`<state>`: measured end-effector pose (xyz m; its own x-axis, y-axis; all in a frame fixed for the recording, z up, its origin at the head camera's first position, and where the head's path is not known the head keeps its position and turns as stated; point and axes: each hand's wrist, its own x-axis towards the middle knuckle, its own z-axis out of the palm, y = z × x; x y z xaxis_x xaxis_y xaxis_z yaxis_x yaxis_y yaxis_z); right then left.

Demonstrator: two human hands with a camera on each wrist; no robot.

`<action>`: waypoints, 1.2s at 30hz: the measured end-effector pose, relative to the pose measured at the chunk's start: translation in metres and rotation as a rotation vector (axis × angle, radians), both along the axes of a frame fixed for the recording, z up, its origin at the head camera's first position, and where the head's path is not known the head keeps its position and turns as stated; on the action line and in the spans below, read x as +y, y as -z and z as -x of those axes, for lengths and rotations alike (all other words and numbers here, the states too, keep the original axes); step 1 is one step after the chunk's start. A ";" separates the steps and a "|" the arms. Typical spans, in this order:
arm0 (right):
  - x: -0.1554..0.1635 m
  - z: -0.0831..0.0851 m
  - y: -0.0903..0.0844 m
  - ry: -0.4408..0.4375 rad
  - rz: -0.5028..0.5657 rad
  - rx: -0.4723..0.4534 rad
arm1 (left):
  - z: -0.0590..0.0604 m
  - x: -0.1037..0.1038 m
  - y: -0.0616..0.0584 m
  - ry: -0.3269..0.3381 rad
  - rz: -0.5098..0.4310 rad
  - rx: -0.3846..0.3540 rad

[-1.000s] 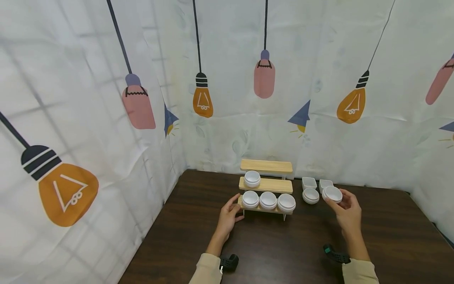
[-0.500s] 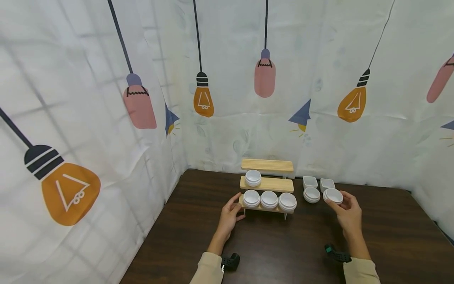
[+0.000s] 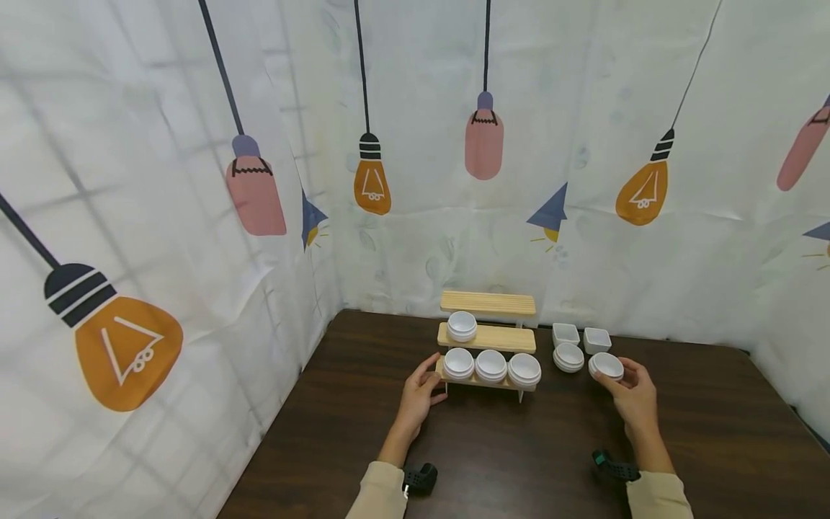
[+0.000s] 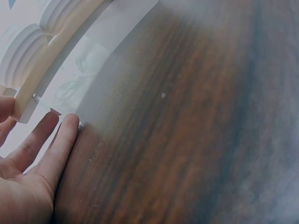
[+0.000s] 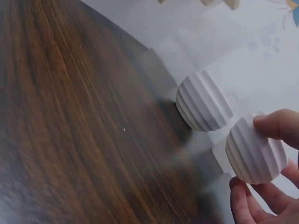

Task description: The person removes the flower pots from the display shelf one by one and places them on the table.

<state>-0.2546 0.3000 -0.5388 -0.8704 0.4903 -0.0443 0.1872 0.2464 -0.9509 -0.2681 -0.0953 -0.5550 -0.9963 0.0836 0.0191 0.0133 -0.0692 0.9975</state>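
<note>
A three-tier wooden stand [image 3: 498,339] bears small white round bowls. A row of white bowls [image 3: 491,366] fills its lowest tier, and one white bowl [image 3: 462,326] sits at the left of the middle tier. At the left end of the lowest tier, my left hand [image 3: 418,393] pinches the wood between thumb and finger; its other fingers [image 4: 65,140] stretch out below. My right hand [image 3: 637,400] holds a ribbed white bowl [image 5: 256,151] by its side, thumb on one side and fingers on the other. Beside it stands another ribbed bowl [image 5: 203,100] on the table.
Two square white dishes [image 3: 596,340] stand behind the loose round bowls, right of the stand. The dark wooden table [image 3: 519,461] ends at a white curtain [image 3: 415,259] printed with lamps, at the back and left.
My right hand has brought its bowl slightly down and toward me, showing more of the square dish behind. The left hand stays at the stand's end.
</note>
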 end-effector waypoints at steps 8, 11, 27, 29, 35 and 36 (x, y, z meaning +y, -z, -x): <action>0.007 0.008 0.003 -0.043 -0.039 -0.051 | -0.002 -0.001 0.000 0.004 0.012 0.005; 0.010 0.013 0.005 -0.058 -0.060 -0.062 | -0.002 -0.001 0.000 0.002 0.012 0.005; 0.016 0.026 0.008 -0.095 -0.081 -0.058 | -0.002 -0.001 0.000 -0.003 0.009 0.003; 0.016 0.026 0.009 -0.098 -0.084 -0.059 | -0.002 -0.001 0.000 -0.001 0.012 0.000; 0.018 0.028 0.010 -0.103 -0.099 -0.058 | 0.000 -0.001 0.000 0.000 0.018 0.002; 0.018 0.029 0.010 -0.104 -0.100 -0.058 | 0.000 -0.001 0.000 -0.003 0.018 -0.001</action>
<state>-0.2835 0.3181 -0.5488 -0.9141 0.4022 -0.0514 0.2096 0.3603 -0.9090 -0.2683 -0.0960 -0.5549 -0.9966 0.0811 0.0163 0.0121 -0.0513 0.9986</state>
